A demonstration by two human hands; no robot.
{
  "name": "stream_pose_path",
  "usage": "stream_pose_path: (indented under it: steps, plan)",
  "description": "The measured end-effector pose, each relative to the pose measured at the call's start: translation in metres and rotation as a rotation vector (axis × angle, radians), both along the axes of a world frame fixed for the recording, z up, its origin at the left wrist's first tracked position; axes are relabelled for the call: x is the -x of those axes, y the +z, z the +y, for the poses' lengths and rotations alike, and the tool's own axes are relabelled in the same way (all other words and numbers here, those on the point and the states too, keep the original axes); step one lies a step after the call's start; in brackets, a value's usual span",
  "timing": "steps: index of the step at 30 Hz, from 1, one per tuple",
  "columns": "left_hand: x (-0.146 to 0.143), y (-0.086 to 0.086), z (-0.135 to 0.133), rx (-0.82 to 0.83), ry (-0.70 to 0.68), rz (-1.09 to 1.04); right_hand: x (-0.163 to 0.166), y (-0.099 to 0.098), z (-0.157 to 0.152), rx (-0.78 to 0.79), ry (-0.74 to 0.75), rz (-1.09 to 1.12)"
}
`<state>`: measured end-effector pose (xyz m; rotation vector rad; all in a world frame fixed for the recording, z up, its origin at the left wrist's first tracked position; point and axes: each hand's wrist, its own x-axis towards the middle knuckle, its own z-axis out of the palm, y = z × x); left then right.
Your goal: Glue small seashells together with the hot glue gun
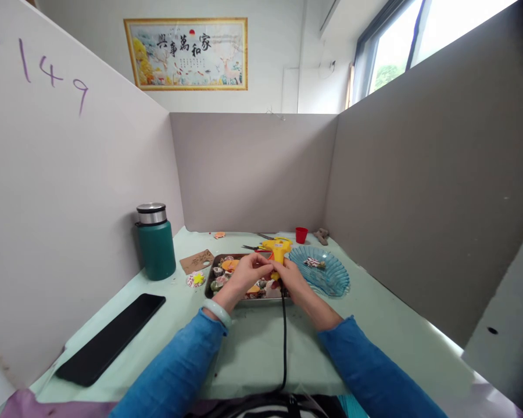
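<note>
A yellow hot glue gun (pixel 280 251) stands upright in my right hand (pixel 291 276), whose fingers wrap its handle; a black cord runs down from it toward me. My left hand (pixel 251 271) meets the right one at the gun's left side. Its thumb and fingers are pinched together, and whatever lies between them is too small to make out. Beneath both hands is a metal tray (pixel 208 284) of shells and stones, among them an orange shell piece (pixel 230 265). My forearms cover part of its near rim.
Left are a green flask (pixel 157 247), a black phone (pixel 113 337), a brown card (pixel 197 261) and a round piece with a yellow star (pixel 197 279). Right are a blue shell-shaped dish (pixel 335 276) and a red cup (pixel 301 235). Scissors (pixel 253 248) lie behind the tray. Grey partitions (pixel 253 174) enclose the table.
</note>
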<state>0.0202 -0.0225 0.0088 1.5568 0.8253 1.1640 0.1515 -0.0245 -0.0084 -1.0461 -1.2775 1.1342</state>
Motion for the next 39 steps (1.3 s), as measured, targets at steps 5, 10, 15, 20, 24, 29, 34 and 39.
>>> stream_pose_path:
  steps: [5,10,15,20,24,29,34,39]
  plan:
    - [0.004,-0.015,0.019,-0.08,0.127,0.013,0.001,-0.003,0.002,-0.117,-0.037,-0.015]
    - [0.012,-0.019,0.031,-0.185,0.367,0.374,-0.004,-0.007,0.006,-0.186,-0.207,0.082]
    - [0.016,-0.021,0.032,-0.318,0.424,0.726,-0.009,-0.009,0.009,-0.116,-0.224,0.263]
    - [0.015,-0.02,0.025,-0.371,0.304,0.899,-0.009,-0.008,0.008,-0.138,-0.148,0.251]
    - [0.014,-0.017,0.019,-0.346,0.183,1.014,-0.008,-0.008,0.006,-0.131,-0.148,0.221]
    - [0.018,-0.015,0.022,-0.32,0.265,1.084,-0.008,-0.009,0.006,-0.139,-0.146,0.198]
    - [0.035,-0.008,0.028,-0.366,0.417,1.206,-0.009,-0.011,0.007,-0.13,-0.126,0.172]
    - [0.048,0.003,0.03,-0.283,0.396,1.369,-0.008,-0.007,0.005,-0.088,-0.112,0.126]
